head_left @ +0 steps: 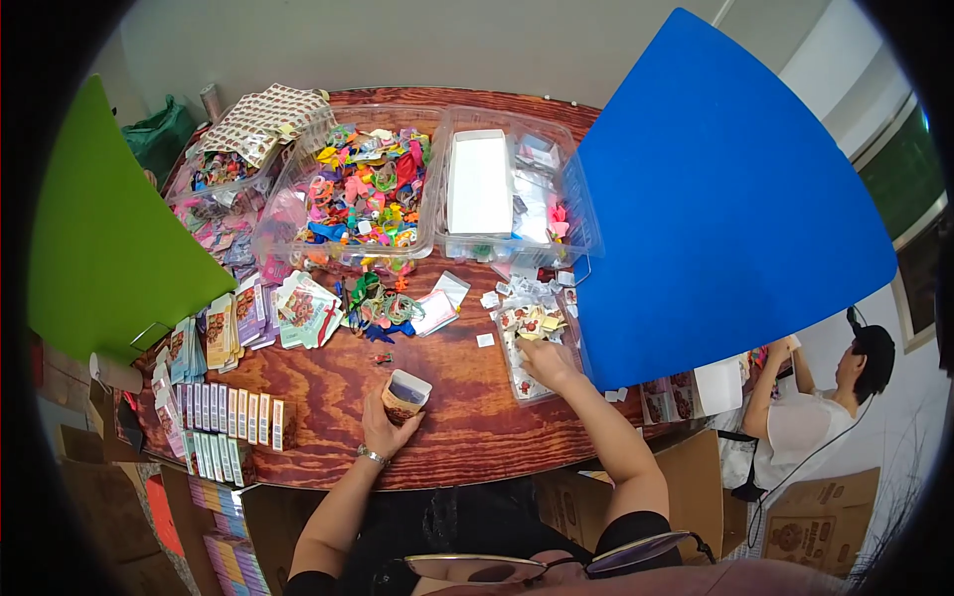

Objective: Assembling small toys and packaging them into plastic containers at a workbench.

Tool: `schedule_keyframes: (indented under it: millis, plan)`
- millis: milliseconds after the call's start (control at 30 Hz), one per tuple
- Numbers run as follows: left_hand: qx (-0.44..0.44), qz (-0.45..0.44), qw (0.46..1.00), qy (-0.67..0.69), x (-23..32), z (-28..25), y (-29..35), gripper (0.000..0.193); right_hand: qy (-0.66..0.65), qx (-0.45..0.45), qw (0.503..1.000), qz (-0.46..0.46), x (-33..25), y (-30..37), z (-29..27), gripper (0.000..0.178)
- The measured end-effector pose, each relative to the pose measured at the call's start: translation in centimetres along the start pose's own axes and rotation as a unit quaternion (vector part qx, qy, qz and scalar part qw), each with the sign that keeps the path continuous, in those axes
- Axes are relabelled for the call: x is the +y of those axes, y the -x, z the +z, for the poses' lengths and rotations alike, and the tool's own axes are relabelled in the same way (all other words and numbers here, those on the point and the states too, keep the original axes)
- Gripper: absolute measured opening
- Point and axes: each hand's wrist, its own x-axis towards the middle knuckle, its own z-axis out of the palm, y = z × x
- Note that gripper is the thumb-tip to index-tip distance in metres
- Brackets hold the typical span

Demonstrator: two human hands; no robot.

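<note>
My left hand is wrapped round a small cardboard box, held upright near the front of the table, with its top flap up and its mouth facing up. My right hand reaches down into a clear plastic tray, its fingers drawn together among small printed paper pieces. Whatever is between those fingertips is too small to make out. A tiny figure in red and green lies just beyond the box. Past it sits a loose heap of small toys and bands.
Clear bins of colourful trinkets and of a white box stand at the back. Finished-looking small boxes stand in rows at left, beside flat cartons. Green and blue panels flank the table. Another person works at right.
</note>
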Motion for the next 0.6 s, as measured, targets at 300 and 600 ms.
schedule_keyframes:
  millis: [300,600]
  plan:
    - [0.003,0.007,1.0,-0.007,0.0,-0.2,-0.1,0.084,0.024,0.075,0.995,-0.063,0.0,-0.2,1.8,0.026]
    - [-0.004,-0.001,1.0,0.002,0.2,-0.4,0.1,0.083,-0.245,0.053,0.966,0.064,0.3,1.4,-3.3,0.024]
